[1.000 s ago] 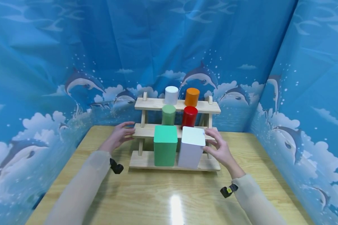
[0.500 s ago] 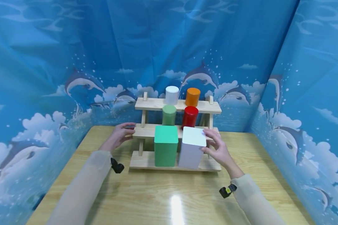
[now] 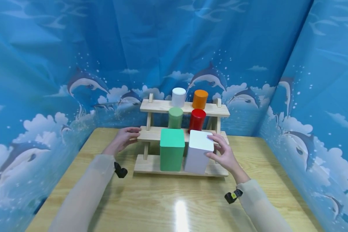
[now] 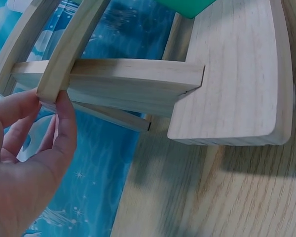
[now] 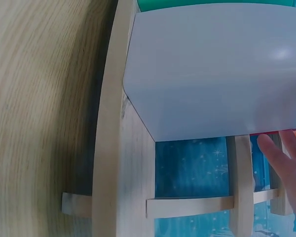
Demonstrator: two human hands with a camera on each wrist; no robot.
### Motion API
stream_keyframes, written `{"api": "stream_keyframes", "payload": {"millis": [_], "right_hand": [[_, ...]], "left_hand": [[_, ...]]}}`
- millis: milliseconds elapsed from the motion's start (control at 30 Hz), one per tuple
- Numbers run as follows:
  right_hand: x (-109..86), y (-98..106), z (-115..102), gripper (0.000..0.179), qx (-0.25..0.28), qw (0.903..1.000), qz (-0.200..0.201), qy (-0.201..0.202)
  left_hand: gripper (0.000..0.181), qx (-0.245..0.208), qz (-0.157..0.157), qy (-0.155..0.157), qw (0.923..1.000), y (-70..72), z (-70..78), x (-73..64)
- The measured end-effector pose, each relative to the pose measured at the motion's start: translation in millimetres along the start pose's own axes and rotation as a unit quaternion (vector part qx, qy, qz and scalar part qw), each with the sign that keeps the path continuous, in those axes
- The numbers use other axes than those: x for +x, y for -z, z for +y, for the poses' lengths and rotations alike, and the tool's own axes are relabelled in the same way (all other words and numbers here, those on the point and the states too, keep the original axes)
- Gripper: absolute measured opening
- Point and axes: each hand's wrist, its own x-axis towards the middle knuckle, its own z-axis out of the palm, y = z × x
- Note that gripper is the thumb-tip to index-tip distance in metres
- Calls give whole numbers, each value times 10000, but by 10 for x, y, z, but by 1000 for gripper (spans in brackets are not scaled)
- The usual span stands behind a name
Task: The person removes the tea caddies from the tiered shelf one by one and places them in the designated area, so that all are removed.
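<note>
In the head view, a three-tier wooden display rack [image 3: 158, 162] stands on the table. My left hand [image 3: 123, 139] is at its left side, thumb and fingers pinching the end of the middle shelf, as the left wrist view shows close up on the shelf board [image 4: 71, 57]. My right hand [image 3: 224, 154] holds the upper right side of a tall white box [image 3: 198, 159] on the bottom shelf, thumb toward the front and fingertips near the back edge. The hand [image 5: 291, 160] is partly cut off in the right wrist view. Beside the white box stands a green box [image 3: 172, 158].
On the middle shelf are a green cylinder [image 3: 175, 118] and a red cylinder [image 3: 197, 120]. A white cylinder [image 3: 178, 97] and an orange cylinder [image 3: 200, 99] occupy the top shelf. Behind the wooden table [image 3: 150, 203] hangs a blue dolphin-print curtain [image 3: 162, 42].
My right fingers have slid slightly left, further onto the white box's upper edge. The left hand keeps its place at the shelf end, and the head view has shifted a little.
</note>
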Motion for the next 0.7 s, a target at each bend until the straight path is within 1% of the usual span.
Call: {"api": "stream_keyframes", "payload": {"millis": [100,333,467,567,700], "right_hand": [[8,-2,21,57,14,10000,0,-4],[20,-2,78,55,255,9996,-54,67],[30,6,204,56,348,9994,-73,56],[48,11,308,57,419,9991,5,41],[51,5,342,55,478,9987,163,66]], "left_hand": [[41,-40,-12,43,10000,9,-5,8],[45,-86,-17,115,9999,27,-13,-1],[44,-84,-44,133,9999,32,-19,-7],[43,-63,-24,117,9999,33,-26,1],[45,-67,-20,82,9999,27,-28,6]]}}
